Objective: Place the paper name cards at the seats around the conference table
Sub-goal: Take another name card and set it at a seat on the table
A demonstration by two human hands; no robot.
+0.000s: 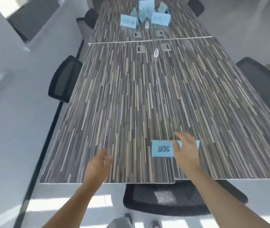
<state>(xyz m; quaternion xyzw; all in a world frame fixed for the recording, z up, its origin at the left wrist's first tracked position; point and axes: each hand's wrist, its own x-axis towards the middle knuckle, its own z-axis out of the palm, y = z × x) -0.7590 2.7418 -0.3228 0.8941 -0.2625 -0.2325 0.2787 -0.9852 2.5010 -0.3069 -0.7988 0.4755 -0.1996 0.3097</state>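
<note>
A light blue paper name card with a black character stands on the striped conference table near its front edge, above the chair at the table's head. My right hand reaches over the card's right half with fingers spread; whether it grips the card I cannot tell. My left hand hovers over the table's near left part, fingers apart and holding nothing. A pile of several more blue name cards lies at the far end of the table.
Black mesh chairs stand around the table: one at the front edge, one on the left, one on the right, others far back. Metal cable ports sit along the table's centre seam. Grey floor lies on both sides.
</note>
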